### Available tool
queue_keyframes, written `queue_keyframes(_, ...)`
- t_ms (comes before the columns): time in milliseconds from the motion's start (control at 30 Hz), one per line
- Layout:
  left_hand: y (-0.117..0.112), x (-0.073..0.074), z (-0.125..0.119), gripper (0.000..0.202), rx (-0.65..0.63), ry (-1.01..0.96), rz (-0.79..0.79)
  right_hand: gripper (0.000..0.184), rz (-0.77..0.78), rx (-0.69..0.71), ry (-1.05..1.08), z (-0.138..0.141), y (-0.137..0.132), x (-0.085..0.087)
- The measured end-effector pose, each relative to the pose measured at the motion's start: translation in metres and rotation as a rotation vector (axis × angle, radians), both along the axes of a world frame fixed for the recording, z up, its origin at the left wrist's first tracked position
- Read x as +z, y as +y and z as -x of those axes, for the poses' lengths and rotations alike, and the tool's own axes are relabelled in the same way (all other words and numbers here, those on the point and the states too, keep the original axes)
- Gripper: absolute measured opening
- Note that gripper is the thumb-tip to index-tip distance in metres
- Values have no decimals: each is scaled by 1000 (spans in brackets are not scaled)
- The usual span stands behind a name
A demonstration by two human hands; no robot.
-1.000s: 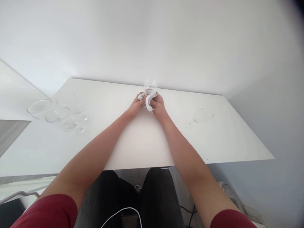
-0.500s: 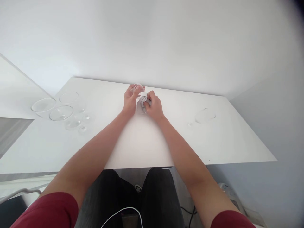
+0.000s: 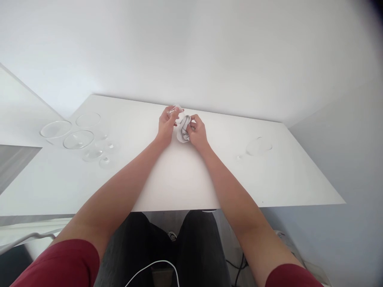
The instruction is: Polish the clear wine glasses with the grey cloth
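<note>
Both my hands meet over the far middle of a white table (image 3: 179,179). My left hand (image 3: 166,123) is closed round a small clear glass (image 3: 176,109), of which little shows above the fingers. My right hand (image 3: 197,131) is closed on a crumpled white cloth (image 3: 183,129), pressed against the glass between the two hands.
Several clear glass bowls (image 3: 78,138) and small glass pieces (image 3: 104,161) stand at the table's left. A clear glass (image 3: 257,146) lies on its side at the right. A wall rises just behind the table. My dark-trousered legs and a white cable (image 3: 155,267) are under the near edge.
The glass stood upright above both hands with the cloth draped over it; now my left hand grips it lower and tilted, and my right hand has bunched the cloth beside it.
</note>
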State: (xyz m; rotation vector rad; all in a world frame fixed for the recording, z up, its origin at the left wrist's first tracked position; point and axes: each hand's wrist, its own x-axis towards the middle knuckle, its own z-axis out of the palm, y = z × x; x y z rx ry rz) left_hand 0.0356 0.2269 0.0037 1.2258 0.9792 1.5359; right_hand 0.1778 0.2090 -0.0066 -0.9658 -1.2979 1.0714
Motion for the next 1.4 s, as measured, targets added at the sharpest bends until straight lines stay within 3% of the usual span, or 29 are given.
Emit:
queue_keyframes(100, 1, -1, 0, 51, 16, -1, -19, 29, -11, -128, 66, -5, 6, -3)
queue_keyframes(300, 7, -8, 5, 56, 83, -33, -48, 27, -144, -572, 371, -24, 18, -9)
queue_keyframes(367, 9, -9, 6, 58, 99, -48, -46, 30, -135, -529, 413, -25, 19, -8)
queue_keyframes(433, 10, -9, 6, 60, 64, -67, -63, 35, -69, -336, 387, -20, 17, -7)
queue_keyframes(533, 8, -6, 4, 63, -64, -107, -118, 44, 46, -46, 290, -10, 14, -5)
queue_keyframes(633, 3, -1, 4, 65, -202, -138, -143, 41, 157, 47, 323, -7, 15, -3)
queue_keyframes(767, -3, 3, 5, 65, -289, -141, -158, 39, 266, 6, 407, -14, 18, -1)
queue_keyframes(867, -5, 5, 2, 65, -323, -110, -171, 34, 129, -308, 354, -15, 11, 1)
queue_keyframes(933, -4, 4, 0, 64, -329, -114, -163, 30, 18, -414, 302, -12, 3, 4)
queue_keyframes(1167, 6, -1, 5, 60, -277, -239, -206, 52, 85, -101, 363, -9, 1, 13)
queue_keyframes(1300, 8, -2, 7, 65, -362, -249, -242, 39, 182, -36, 358, -11, 12, 5)
queue_keyframes(1400, 8, -2, 6, 66, -412, -267, -247, 31, 156, -63, 171, -9, 9, 2)
